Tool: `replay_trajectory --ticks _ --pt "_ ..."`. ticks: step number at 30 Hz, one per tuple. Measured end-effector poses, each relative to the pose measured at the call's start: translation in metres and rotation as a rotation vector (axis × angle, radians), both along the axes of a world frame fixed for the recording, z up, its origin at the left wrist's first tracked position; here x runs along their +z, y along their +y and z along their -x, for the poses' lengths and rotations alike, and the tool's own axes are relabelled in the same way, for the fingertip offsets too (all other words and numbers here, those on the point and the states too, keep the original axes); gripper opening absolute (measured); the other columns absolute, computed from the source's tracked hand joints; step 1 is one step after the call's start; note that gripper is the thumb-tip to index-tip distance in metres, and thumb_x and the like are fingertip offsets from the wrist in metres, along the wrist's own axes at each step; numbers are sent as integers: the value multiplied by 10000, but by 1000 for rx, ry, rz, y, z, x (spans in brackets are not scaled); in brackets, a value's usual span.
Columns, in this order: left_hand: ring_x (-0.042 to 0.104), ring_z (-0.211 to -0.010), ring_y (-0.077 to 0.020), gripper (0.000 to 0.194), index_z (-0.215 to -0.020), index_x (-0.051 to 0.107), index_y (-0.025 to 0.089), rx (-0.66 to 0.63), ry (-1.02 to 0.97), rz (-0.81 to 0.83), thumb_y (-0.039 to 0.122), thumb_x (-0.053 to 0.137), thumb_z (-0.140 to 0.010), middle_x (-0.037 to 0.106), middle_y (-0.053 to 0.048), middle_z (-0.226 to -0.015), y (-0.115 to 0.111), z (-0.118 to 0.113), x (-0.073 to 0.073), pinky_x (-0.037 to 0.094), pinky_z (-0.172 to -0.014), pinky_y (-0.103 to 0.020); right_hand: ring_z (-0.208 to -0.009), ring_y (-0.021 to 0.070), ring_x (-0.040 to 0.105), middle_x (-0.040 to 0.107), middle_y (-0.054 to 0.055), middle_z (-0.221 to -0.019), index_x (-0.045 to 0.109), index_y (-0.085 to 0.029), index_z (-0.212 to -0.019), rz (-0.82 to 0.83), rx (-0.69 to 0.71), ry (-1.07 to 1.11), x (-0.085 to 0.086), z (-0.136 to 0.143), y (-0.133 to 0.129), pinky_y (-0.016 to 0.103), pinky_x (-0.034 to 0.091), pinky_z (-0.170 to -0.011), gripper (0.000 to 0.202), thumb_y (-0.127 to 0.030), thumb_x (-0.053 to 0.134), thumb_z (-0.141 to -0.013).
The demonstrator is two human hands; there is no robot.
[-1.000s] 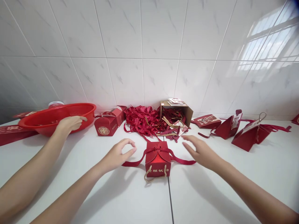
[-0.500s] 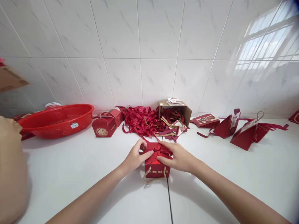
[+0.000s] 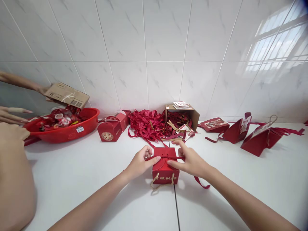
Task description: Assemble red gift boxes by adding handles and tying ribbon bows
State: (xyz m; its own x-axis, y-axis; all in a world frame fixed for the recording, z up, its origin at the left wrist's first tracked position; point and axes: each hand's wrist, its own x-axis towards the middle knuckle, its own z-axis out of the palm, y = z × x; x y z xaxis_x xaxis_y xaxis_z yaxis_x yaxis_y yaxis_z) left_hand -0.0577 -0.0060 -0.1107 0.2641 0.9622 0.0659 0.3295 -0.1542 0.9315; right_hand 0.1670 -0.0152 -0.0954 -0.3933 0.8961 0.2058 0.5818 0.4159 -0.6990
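Where taut, ribbon (image 3: 166, 157) between hands (image 3: 139, 163) (image 3: 192, 161)

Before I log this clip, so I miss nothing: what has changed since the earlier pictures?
The left grip and right grip moved inward and took hold of the ribbon on the red gift box. A cardboard box came in from the left over the basin, now heaped with packets. The ribbon pile stayed put.

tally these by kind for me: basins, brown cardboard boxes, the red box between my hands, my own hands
Red basin: 1
Cardboard boxes: 2 (tilted box, ribbon-filled box)
Red box: 1
Hands: 2 (left hand, right hand)
Total: 6
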Motion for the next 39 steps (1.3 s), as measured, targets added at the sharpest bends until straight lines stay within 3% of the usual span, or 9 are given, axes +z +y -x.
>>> replay_trajectory --ticks 4,8,13,16,20,23,27,31,39 --pt "363 -535 -97 312 -820 422 197 16 89 55 495 512 -831 402 61 -602 6 16 12 273 -514 -212 -556 101 328 359 -65 -619 434 -214 -803 -95 105 -1 4 -19 2 224 297 -509 162 -331 530 -859" --pt "279 -424 -67 294 -864 537 163 -179 219 314 439 562 -766 505 35 -581 21 33 21 180 -421 -198 -583 93 379 398 -27 -641 396 -176 -537 -138 159 -116 14 -29 -1 216 325 -533 311 -214 527 -816" --pt "327 -383 -54 253 -697 650 123 -512 315 550 358 719 -634 563 0 -564 32 39 30 185 -372 -188 -497 60 295 418 -10 -671 485 -150 -475 -264 -30 -177 19 -22 -9 241 219 -486 228 -98 573 -680" --pt "336 -381 -54 331 -707 653 125 -550 242 532 454 694 -692 525 13 -547 22 32 40 201 -373 -196 -502 69 251 419 11 -688 526 -149 -475 -376 -182 -118 14 -12 -11 262 194 -491 273 -147 544 -747" --pt "276 -406 -45 401 -828 658 123 -311 -44 371 518 595 -802 468 31 -577 -9 9 54 165 -384 -202 -584 108 393 446 36 -708 622 -166 -547 -464 -237 40 7 0 -13 253 320 -540 324 -268 514 -835" --pt "284 -477 -56 337 -669 614 122 -166 -72 117 411 587 -840 397 42 -547 -28 -11 54 222 -446 -194 -609 115 466 473 30 -680 667 -169 -583 -432 -198 143 4 9 -15 232 381 -542 288 -265 559 -832" --pt "470 -656 -109 222 -727 645 150 -72 41 -228 243 506 -873 500 -17 -746 -38 -27 34 368 -559 -205 -593 106 493 508 15 -670 724 -184 -634 -316 -136 234 0 20 -20 219 408 -528 207 -264 636 -803" --pt "511 -686 -110 239 -768 635 158 -10 224 -559 113 422 -868 502 -40 -868 -39 -29 10 415 -610 -229 -654 120 505 527 13 -708 741 -197 -638 -30 -111 379 2 27 -25 251 428 -616 143 -270 679 -743" --pt "493 -616 -70 247 -948 602 166 -62 264 -833 39 400 -886 465 -91 -1122 -37 -25 -7 437 -573 -246 -653 110 501 548 -4 -734 631 -158 -558 307 -82 367 11 22 -22 251 408 -618 76 -174 612 -629"
